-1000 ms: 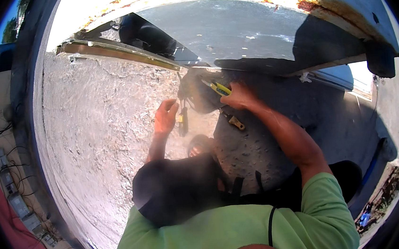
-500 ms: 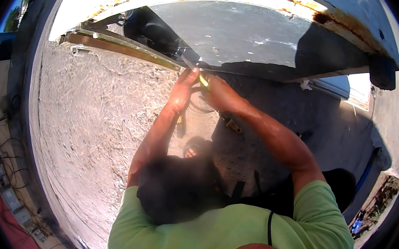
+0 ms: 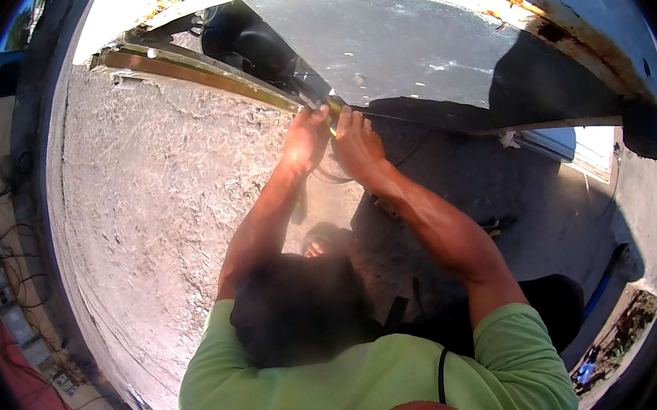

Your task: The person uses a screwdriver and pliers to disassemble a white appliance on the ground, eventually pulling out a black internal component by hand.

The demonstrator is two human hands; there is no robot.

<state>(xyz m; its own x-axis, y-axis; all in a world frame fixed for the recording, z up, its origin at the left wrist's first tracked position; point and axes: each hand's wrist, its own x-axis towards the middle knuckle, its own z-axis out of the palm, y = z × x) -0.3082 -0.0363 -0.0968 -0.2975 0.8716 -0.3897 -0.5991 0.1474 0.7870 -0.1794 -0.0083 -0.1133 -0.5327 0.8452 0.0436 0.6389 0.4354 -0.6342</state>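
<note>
By panel (image 3: pixel 392 43) edge: hands (image 3: pixel 359 144) w/ tool (image 3: pixel 334 108)

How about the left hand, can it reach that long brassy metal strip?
Probably yes: the left hand is close by the lower end of the brassy metal strip, and I see nothing blocking the way.

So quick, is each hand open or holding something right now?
Left hand: fingers bent near the corner of the grey panel; can't tell if it holds anything.
Right hand: closed on a yellow tool.
</note>
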